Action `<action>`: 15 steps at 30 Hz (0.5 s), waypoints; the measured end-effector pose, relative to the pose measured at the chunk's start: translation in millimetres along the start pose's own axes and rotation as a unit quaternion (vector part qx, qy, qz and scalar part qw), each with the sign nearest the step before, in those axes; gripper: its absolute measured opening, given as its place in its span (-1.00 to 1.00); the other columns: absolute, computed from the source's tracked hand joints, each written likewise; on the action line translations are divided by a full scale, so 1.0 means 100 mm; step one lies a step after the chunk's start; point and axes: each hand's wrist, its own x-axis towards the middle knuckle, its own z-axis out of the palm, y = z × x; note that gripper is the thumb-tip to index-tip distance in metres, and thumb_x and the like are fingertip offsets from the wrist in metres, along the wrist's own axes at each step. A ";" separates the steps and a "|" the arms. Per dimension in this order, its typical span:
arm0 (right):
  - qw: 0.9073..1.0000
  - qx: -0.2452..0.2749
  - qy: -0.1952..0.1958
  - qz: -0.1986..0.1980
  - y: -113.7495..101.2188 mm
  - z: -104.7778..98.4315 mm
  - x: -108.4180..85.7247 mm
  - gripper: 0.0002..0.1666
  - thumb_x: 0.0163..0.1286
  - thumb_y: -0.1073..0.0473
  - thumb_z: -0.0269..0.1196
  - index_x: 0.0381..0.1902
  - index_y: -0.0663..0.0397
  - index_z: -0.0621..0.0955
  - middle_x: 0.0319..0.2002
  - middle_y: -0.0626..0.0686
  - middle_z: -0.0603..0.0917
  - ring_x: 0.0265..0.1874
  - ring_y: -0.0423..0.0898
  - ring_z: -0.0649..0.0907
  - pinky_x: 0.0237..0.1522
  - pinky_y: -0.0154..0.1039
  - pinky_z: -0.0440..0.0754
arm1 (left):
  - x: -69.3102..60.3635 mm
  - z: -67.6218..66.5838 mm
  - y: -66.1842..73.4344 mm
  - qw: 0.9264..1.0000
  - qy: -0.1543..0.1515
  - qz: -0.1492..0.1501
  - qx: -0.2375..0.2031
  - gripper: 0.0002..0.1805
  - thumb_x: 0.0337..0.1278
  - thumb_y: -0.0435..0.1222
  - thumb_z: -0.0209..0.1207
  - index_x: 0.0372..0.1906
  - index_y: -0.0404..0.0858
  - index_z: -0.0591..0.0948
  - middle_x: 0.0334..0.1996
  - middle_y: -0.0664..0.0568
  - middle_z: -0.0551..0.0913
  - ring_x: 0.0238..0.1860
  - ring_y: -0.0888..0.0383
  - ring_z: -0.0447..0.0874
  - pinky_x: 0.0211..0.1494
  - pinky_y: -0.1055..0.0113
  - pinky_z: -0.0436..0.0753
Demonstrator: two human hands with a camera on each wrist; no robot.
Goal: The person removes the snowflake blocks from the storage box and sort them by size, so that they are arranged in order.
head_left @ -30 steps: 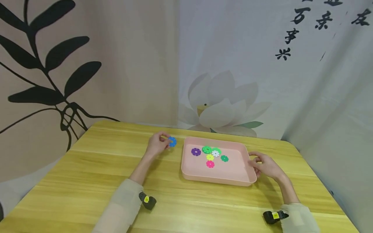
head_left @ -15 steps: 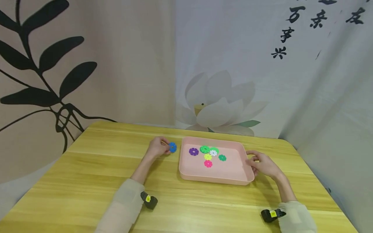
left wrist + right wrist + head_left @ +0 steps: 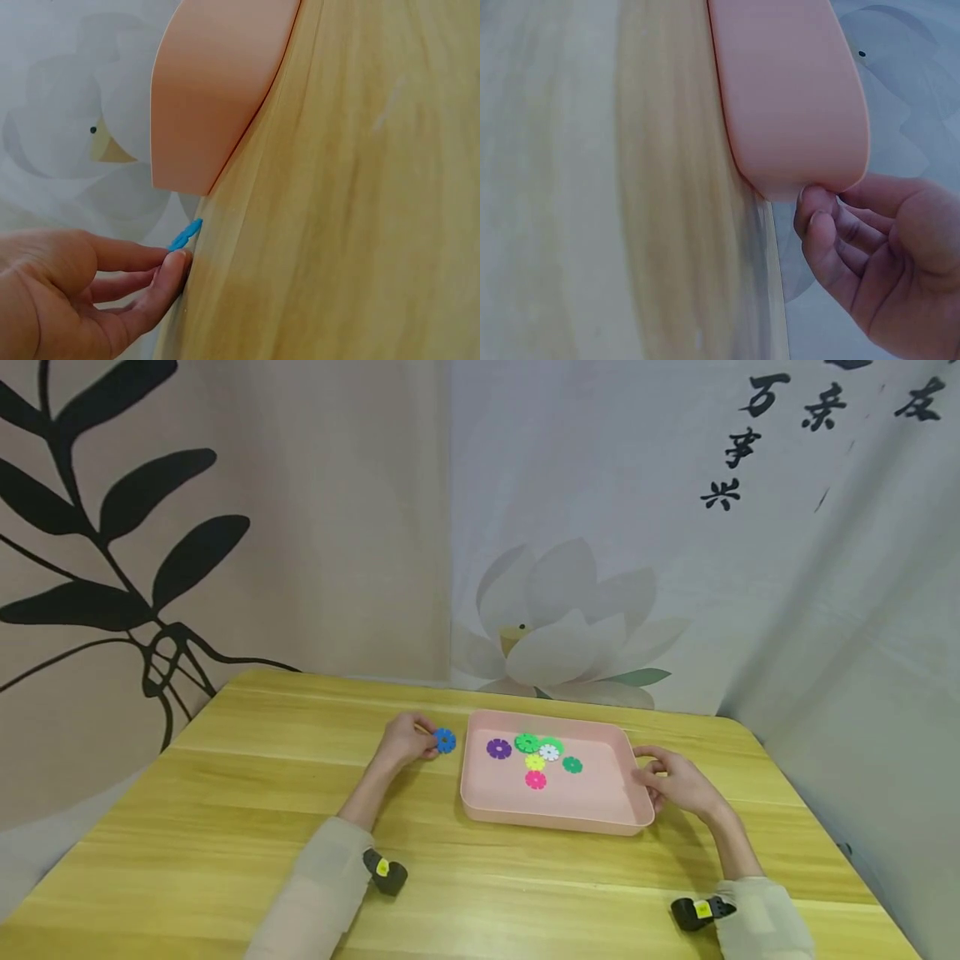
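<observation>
Head view: left hand (image 3: pixel 405 742) pinches the blue disc (image 3: pixel 446 741), right hand (image 3: pixel 681 782) grips the pink tray (image 3: pixel 573 800); I'd keep that tray still.

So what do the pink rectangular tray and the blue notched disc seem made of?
The pink rectangular tray looks like satin moulded plastic: smooth walls, rounded corners. The blue notched disc is probably plastic too, perhaps matte: uniform colour, evenly notched rim.

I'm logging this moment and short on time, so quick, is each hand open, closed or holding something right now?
Left hand: closed, pinching the blue disc.
Right hand: closed, gripping the pink tray at its right end.
</observation>
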 end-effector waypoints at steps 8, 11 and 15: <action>1.000 -0.007 0.001 0.005 0.03 0.00 0.02 -0.43 0.52 0.27 0.16 0.36 0.48 0.32 -0.40 0.12 0.59 -0.60 -0.06 0.59 -0.52 -0.17 0.67 | -0.03 -0.07 0.03 0.997 0.013 0.012 0.071 -0.75 0.14 -0.53 0.23 -0.06 -0.52 0.60 -0.27 -0.26 0.69 -0.33 0.00 0.75 -0.25 0.33 0.72; 1.000 -0.008 0.001 0.005 0.04 0.00 0.02 -0.43 0.52 0.28 0.16 0.36 0.48 0.32 -0.40 0.12 0.59 -0.60 -0.06 0.60 -0.52 -0.18 0.67 | -0.04 -0.08 0.03 0.997 0.012 0.013 0.073 -0.73 0.14 -0.51 0.24 -0.04 -0.52 0.59 -0.25 -0.27 0.70 -0.32 -0.01 0.75 -0.25 0.32 0.71; 1.000 -0.008 0.001 0.005 0.04 -0.01 0.01 -0.43 0.52 0.29 0.17 0.36 0.48 0.32 -0.41 0.12 0.58 -0.60 -0.04 0.60 -0.52 -0.17 0.67 | -0.03 -0.08 0.03 0.998 0.002 0.018 0.062 -0.70 0.21 -0.48 0.23 0.02 -0.53 0.58 -0.19 -0.29 0.70 -0.28 -0.05 0.75 -0.21 0.28 0.73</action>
